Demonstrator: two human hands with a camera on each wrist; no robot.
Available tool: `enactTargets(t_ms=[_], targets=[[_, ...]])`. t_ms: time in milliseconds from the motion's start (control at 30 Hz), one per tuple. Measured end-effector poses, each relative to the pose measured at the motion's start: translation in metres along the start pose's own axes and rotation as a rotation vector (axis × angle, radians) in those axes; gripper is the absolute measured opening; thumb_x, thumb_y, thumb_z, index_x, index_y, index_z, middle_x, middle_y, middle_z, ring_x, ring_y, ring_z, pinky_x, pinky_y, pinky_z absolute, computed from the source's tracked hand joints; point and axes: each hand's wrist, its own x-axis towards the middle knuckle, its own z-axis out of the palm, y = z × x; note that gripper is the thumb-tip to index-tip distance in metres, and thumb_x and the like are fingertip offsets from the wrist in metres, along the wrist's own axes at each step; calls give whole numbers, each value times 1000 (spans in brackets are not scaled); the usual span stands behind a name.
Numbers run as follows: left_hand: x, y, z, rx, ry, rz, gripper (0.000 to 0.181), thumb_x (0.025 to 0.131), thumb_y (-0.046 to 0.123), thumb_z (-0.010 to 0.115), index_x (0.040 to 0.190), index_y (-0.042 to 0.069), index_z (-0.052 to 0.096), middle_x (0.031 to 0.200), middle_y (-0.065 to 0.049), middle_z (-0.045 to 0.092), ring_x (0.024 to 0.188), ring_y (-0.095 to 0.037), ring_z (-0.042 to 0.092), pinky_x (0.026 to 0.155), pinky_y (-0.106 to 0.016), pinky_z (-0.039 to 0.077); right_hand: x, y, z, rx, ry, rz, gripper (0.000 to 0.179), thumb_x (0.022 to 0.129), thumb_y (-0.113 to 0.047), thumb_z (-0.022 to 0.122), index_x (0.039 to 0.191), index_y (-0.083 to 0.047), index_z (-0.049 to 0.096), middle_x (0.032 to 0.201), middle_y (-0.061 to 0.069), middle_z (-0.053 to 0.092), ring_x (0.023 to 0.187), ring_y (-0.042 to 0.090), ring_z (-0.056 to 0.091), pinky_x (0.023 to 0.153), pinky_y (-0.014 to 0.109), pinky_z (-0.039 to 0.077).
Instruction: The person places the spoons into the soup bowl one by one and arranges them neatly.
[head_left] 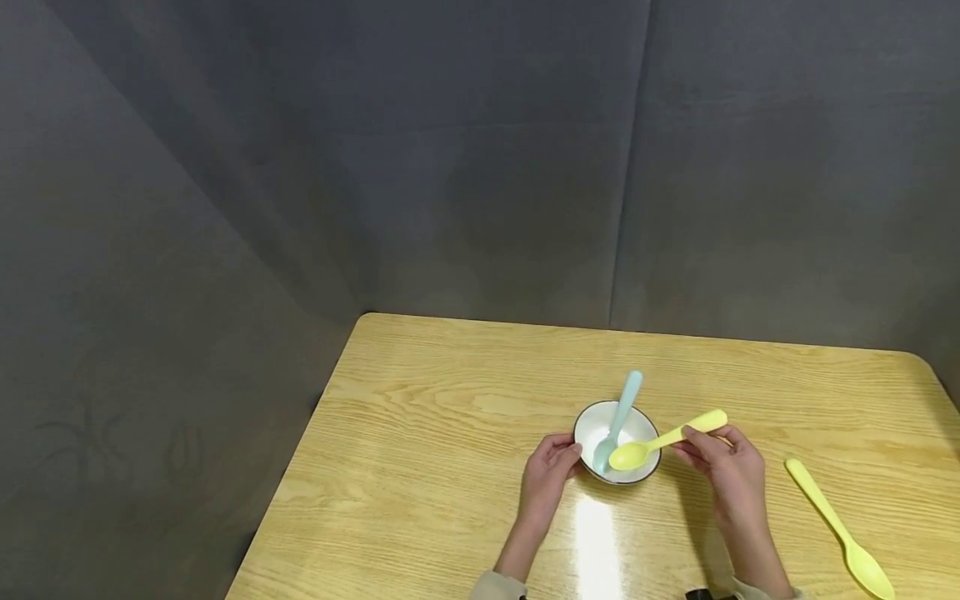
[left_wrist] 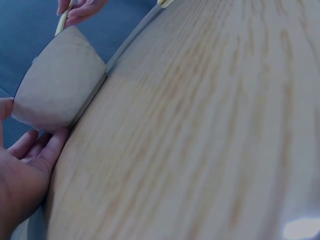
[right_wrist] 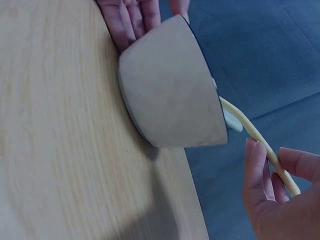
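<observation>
A white bowl (head_left: 597,422) with a dark rim stands on the wooden table. My left hand (head_left: 547,483) holds its left side, thumb at the rim and fingers against the outer wall, as the left wrist view also shows. Inside leans a light blue spoon (head_left: 626,400), its handle rising past the far rim. Between thumb and fingers, my right hand (head_left: 731,475) pinches the handle of a yellow spoon (head_left: 708,421). That spoon's head is over the bowl, overlapping the blue spoon's head in the head view; whether they touch I cannot tell.
A second yellow spoon (head_left: 828,512) lies on the table (head_left: 420,433) to the right of my right hand. Behind the table's far edge hangs a dark grey curtain (head_left: 480,167). Light glares off the tabletop in front of the bowl.
</observation>
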Motion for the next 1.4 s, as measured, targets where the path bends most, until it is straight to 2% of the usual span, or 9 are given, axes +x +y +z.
enactTargets(t_ms=[167,400,600,800,933,1133,1400], targets=[[-2,-1,-2,6,-51,-1,29,98,15,71,120,-4,67,111,-11,72,104,-20,70,88,-28,60,-9,9,1,-4,3,3,10,97,7,66,95,-1,60,77,4,76,70,15,75,71,26,63],[1,2,-13,23,-66,19,30,98,15,70,120,-6,66,112,-12,72,106,-22,70,88,-28,60,-15,18,11,19,5,-5,11,96,9,66,97,0,59,78,5,76,69,15,75,72,27,63],[2,4,-24,7,-40,17,31,97,12,70,120,-8,65,110,-13,71,103,-20,70,88,-29,60,-20,23,26,-19,12,2,12,95,8,68,98,2,58,78,3,75,71,14,74,72,26,63],[2,6,-34,41,-10,24,31,98,16,70,120,-6,66,110,-12,71,100,-17,69,85,-26,60,-23,27,36,-59,0,6,15,95,8,68,103,4,57,79,2,74,73,13,74,74,26,63],[1,8,-36,53,5,25,31,98,16,69,120,-6,65,110,-13,71,98,-15,68,85,-26,59,-25,29,37,-94,-10,8,18,95,7,69,106,6,55,79,2,74,75,13,74,75,25,63],[0,11,-39,59,-7,38,34,99,18,69,121,-7,64,113,-14,71,101,-16,68,86,-26,59,-27,31,38,-107,-3,17,19,95,7,69,108,7,55,79,0,73,76,12,74,77,26,63],[0,9,-41,45,16,18,32,98,17,71,121,-5,65,113,-13,71,103,-18,68,86,-26,59,-25,31,43,-135,5,32,19,96,6,69,109,7,55,77,-4,71,76,9,72,77,24,62]])
